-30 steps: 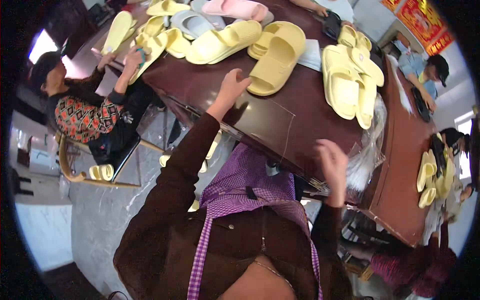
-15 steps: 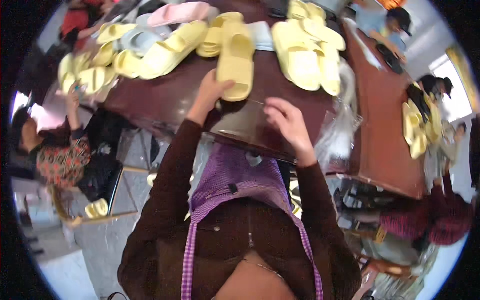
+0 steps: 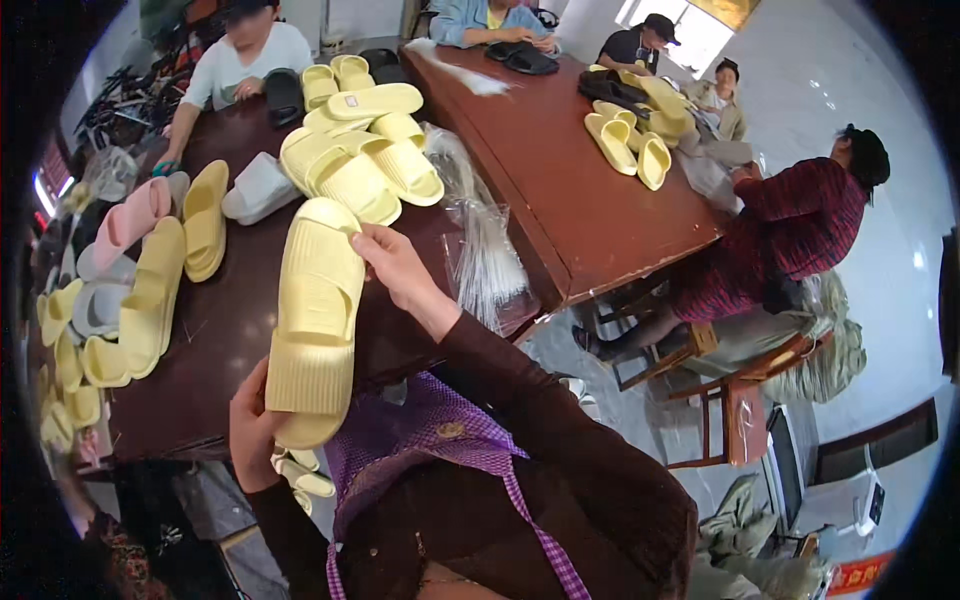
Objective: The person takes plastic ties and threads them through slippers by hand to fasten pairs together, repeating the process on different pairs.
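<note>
Both hands hold a pair of pale yellow slide slippers [image 3: 312, 300] over the table's near edge, apparently nested end to end. Its ribbed strap faces up at the lower end. My left hand [image 3: 255, 415] grips the lower left edge, most of its fingers hidden underneath. At the upper right edge, my right hand [image 3: 395, 265] pinches the slippers, with its thumb on top. Just beyond lies a heap of yellow slippers [image 3: 360, 170]. To the left are a white slipper [image 3: 262, 188], a yellow slipper [image 3: 206, 220] and a pink slipper [image 3: 132, 220].
Clear plastic bags [image 3: 485, 260] lie along the right side of the dark red table [image 3: 235, 320]. A second red table [image 3: 540, 170] bears yellow and black slippers. Co-workers sit around both tables, one in a maroon patterned coat [image 3: 800, 225]. Wooden chairs [image 3: 745, 415] stand at right.
My view has swung to the right. Earlier only my left hand held the slippers and my right hand was free; now my right hand grips their upper end too.
</note>
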